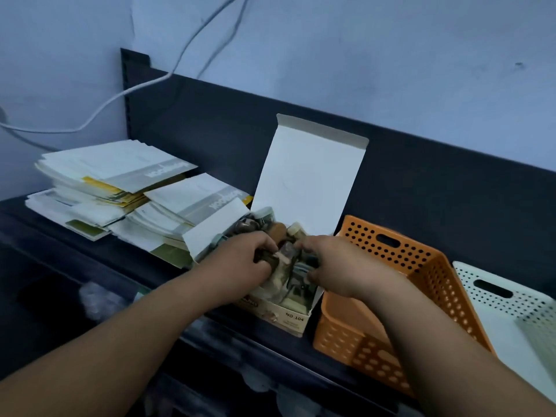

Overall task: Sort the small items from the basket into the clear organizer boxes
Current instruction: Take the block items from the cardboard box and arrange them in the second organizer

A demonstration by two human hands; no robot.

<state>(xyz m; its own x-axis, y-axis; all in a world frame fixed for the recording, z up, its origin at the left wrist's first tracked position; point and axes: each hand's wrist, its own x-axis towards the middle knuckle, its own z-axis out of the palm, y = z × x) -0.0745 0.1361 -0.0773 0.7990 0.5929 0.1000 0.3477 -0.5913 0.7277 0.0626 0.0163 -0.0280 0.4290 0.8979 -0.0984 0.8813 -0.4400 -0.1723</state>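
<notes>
On the left end of the shelf [132,254], by the back edge, lie the papers [120,188] in two messy piles, too many sheets to count. One white cable [120,94] hangs on the wall above them.

In the middle, near the front edge, sits one box [290,319] with its lid up. It is full of small things [270,227], so mixed up that I cannot count them. Both hands are in it. The left hand [249,260] has its fingers curled round some of the small things. The right hand [331,263] is curled down into the pile too, but I cannot tell if it has hold of anything.

Just beside the box, on the right, is one orange basket [421,266], and past it, at the right end, one white basket [481,275]. That makes two baskets, and I see nothing inside them from here. I see no clear boxes at all.

I think this is the start of the job: picking out things to sort. Next, the hands need to lift one thing free without tipping the rest, then find a clear box to drop it in.
</notes>
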